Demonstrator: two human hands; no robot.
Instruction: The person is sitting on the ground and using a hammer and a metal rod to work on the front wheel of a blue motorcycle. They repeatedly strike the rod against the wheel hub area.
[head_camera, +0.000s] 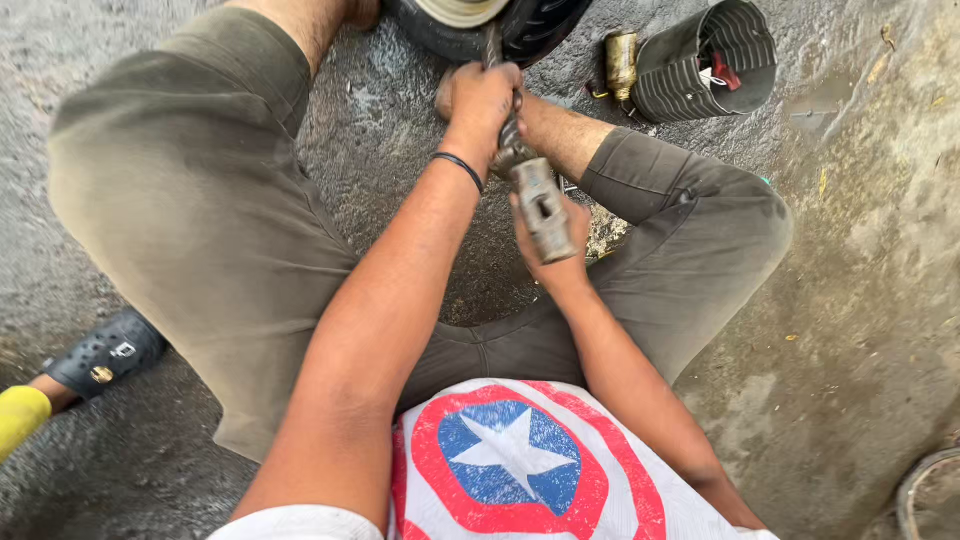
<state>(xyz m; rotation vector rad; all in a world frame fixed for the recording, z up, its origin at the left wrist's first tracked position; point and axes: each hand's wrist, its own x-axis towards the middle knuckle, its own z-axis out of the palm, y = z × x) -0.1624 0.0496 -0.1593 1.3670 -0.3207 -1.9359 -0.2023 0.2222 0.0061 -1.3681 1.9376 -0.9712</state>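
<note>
1. Your left hand (482, 95) is closed around a thin metal rod (493, 45), right where it meets the black tyre (540, 25) at the top of the view.
2. A black band (460, 167) sits on that wrist.
3. Your right hand (550, 240) grips the handle of a hammer (543, 208), its grey metal head pointing up toward the left hand, just beside the rod's lower end.
4. You sit on rough concrete (860, 300), knees spread, both hands between your legs.
5. A ribbed black can (705, 65) lies on its side to the right of the tyre, a small brass part (621, 62) just beside it.
6. Someone else's dark clog (105, 355) shows at the left edge.
</note>
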